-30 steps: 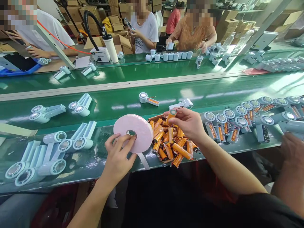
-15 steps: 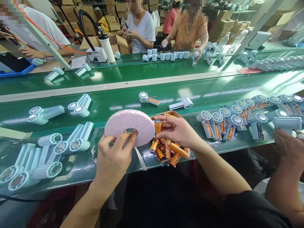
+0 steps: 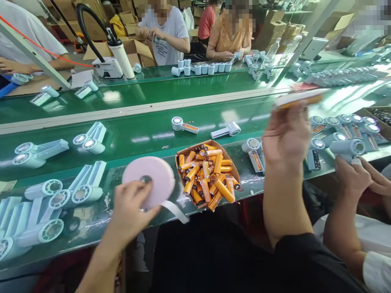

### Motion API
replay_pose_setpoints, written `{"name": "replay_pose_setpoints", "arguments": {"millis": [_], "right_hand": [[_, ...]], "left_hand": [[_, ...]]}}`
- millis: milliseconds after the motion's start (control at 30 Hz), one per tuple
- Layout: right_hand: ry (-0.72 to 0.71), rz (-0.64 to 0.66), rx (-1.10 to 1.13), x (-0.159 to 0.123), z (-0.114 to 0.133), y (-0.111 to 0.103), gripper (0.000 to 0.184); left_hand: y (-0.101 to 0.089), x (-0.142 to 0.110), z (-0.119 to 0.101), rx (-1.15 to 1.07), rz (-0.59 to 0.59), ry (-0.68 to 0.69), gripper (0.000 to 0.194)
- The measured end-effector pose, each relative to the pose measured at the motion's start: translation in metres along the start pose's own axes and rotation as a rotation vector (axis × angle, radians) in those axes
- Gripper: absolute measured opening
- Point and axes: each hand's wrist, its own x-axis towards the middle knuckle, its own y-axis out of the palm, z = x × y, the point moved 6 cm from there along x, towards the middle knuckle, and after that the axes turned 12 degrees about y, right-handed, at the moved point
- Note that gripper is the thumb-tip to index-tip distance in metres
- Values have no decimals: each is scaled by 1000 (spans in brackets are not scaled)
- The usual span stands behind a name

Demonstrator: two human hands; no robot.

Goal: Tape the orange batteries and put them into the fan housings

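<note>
My left hand (image 3: 131,207) grips a large pale pink tape roll (image 3: 160,175), fingers at its centre hole. A loose white tail of tape (image 3: 175,211) hangs from the roll toward the bench edge. To the right of the roll stands a cardboard box (image 3: 177,156) heaped with orange cylindrical batteries (image 3: 207,173). My right hand (image 3: 287,130) is raised over the right side of the bench. Its fingers close on an orange battery (image 3: 301,99) with a white strip along its top; motion blurs it.
Light-blue handheld fan housings (image 3: 88,193) lie in groups on the left and right of the bench. Two fan housings (image 3: 226,131) rest on the green belt (image 3: 137,134). A co-worker's hands (image 3: 351,173) hold a fan at right. Other people sit across the line.
My right hand has left the battery box and swung up and right with the battery. The tape roll has shifted left and down in my left hand. The view has turned slightly right.
</note>
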Motion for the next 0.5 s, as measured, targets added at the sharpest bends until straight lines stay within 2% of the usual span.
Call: {"name": "replay_pose_setpoints", "arguments": {"millis": [67,100,133,200,267,333,433,467,500], "right_hand": [[-15,-54,50,12,15,-34,26],[22,-51,53,8,14,-46,28],[80,-40,41,0,8,-56,31],[213,-44,6,-26,-15,-71,38],[346,-78,-24,-54,-42,-84,43],[433,-126,-19,-76,-60,-96,46],[484,-186,17,-91,-66,-112,49],[482,-203,21,-92,-62,-118,49],[472,-223,17,-93,-56,-124,50]], "left_hand": [[5,-21,48,35,85,-137,46],[6,-24,65,30,86,-185,46],[7,-21,76,12,71,-216,45],[11,8,74,-62,15,-211,41],[28,68,47,-174,27,-119,41],[63,147,5,-272,151,28,45],[136,261,-54,-184,430,183,52],[163,290,-71,-96,552,225,55],[185,315,-86,-62,622,249,57]]}}
